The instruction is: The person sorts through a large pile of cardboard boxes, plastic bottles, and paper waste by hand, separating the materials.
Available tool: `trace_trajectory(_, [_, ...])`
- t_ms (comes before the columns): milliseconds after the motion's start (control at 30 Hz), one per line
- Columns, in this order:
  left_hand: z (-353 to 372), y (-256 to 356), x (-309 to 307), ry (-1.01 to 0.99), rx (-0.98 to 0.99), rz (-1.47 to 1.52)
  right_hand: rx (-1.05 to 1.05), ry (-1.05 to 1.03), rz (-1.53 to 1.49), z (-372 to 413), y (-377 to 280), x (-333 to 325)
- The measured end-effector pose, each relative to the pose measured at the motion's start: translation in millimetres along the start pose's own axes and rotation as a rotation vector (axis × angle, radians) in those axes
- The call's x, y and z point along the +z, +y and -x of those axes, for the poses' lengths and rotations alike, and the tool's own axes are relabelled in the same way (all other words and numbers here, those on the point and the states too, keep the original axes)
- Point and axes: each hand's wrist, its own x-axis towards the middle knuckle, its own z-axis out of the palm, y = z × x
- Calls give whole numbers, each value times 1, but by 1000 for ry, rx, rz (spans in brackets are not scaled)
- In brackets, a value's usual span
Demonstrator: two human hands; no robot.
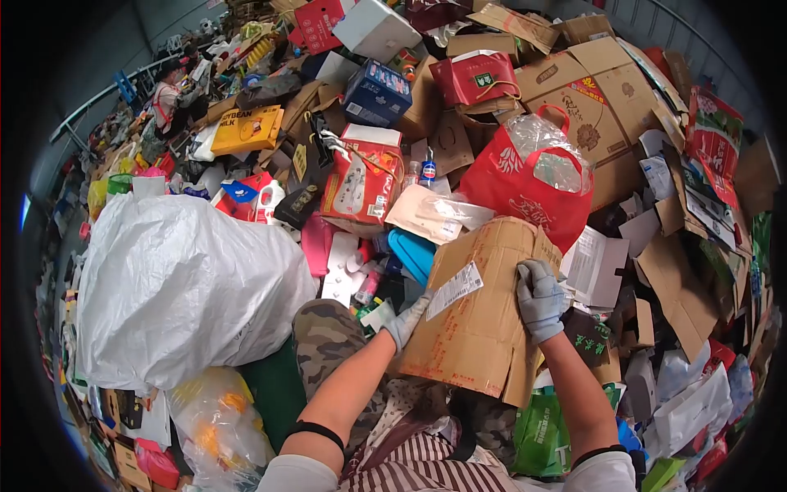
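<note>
A brown cardboard box (471, 316) with a white label (456, 290) is held over my lap, between my two gloved hands. My left hand (405, 321) presses against its left edge, the fingers partly hidden at the side. On the right edge my right hand (540, 300) grips the cardboard with bent fingers. Just behind the box is a red bag (533, 176) with clear plastic in it. A beige packet (434, 215) and a blue item (412, 252) lie by the box's upper left.
Mixed waste surrounds me. A large white sack (184, 287) bulges at the left, with a clear bag (217, 418) below it. Large flattened cardboard (602, 115) leans at the upper right. Another person (168, 98) is far off at the upper left.
</note>
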Motion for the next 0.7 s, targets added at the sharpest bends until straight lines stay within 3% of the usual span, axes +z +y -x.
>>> trace_trajectory(100, [4, -18, 8, -48, -141, 339, 12, 47, -75, 4, -7, -1])
trace_trajectory(200, [4, -47, 21, 30, -116, 604, 25, 80, -200, 14, 1, 13])
trace_trajectory(267, [15, -54, 22, 66, -87, 674, -84, 112, -234, 14, 4, 16])
trace_trajectory(467, [51, -46, 7, 6, -138, 588, -73, 94, -254, 34, 12, 9])
trace_trajectory(500, [62, -33, 30, 89, -127, 566, -50, 118, -307, 38, 15, 9])
trace_trajectory(600, [87, -14, 62, 21, -5, 594, 95, 152, -485, 60, 48, 12])
trace_trajectory(700, [127, 19, 80, 319, 193, 327, 209, 102, -526, 75, 85, 1])
